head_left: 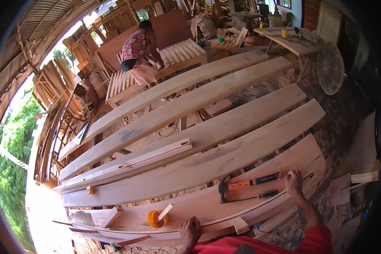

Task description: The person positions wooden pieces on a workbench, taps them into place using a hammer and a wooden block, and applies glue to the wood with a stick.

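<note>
My left hand (191, 230) is closed at the edge of a long, narrow wooden strip (224, 222) near the bottom of the view; what its fingers hold is too small to tell. On the right, my right hand (294, 183) is closed near the strip's far end, and its grip is unclear too. Beside it, a hammer with an orange and black handle (254, 181) lies on the nearest plank (292, 158). A screwdriver (266, 194) lies just below the hammer. Left of them sits an orange round container (157, 219) with a small wood piece (165, 211) across it.
Several long planks (241, 150) stretch across the middle. A small orange object (89, 190) sits on the left. Beyond, a person (135, 51) bends over a slatted wooden frame (178, 55). A round fan guard (330, 67) and a worktable (290, 42) stand back right.
</note>
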### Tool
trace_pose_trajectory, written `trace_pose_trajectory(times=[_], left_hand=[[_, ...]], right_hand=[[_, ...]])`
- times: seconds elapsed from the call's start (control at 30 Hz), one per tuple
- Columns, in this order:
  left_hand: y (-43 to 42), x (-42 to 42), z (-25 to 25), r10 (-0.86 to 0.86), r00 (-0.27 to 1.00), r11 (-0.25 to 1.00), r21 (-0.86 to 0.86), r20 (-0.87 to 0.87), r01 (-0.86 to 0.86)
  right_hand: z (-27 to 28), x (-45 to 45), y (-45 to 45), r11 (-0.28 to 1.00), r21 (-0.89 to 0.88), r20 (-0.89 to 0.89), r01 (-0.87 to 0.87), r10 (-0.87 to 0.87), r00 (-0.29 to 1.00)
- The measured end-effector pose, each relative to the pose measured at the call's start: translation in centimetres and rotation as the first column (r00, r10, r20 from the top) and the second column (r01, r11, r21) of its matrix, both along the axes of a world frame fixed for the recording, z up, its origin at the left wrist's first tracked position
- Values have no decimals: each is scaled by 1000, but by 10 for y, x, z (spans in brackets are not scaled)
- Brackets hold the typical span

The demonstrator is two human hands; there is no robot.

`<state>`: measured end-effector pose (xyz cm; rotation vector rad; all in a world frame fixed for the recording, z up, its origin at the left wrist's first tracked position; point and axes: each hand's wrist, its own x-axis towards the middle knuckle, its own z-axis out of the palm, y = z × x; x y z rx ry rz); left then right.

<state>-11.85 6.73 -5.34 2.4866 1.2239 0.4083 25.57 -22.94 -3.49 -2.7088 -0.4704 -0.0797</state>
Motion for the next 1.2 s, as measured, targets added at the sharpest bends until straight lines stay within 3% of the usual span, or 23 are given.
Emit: trace_pose_trajectory(times=[0.63, 1.07, 1.2], left_hand=[[-3, 2, 4, 13, 1000, 999, 35, 17, -13], [-1, 2, 8, 2, 1000, 999, -52, -3, -2], [-2, 2, 8, -12, 1000, 998, -66, 28, 14]], right_hand=[[0, 1, -1, 1000, -4, -16, 4, -5, 1000], [-8, 4, -4, 1000, 5, -4, -17, 18, 1000], [-1, 2, 2, 998, -42, -90, 56, -59, 994]])
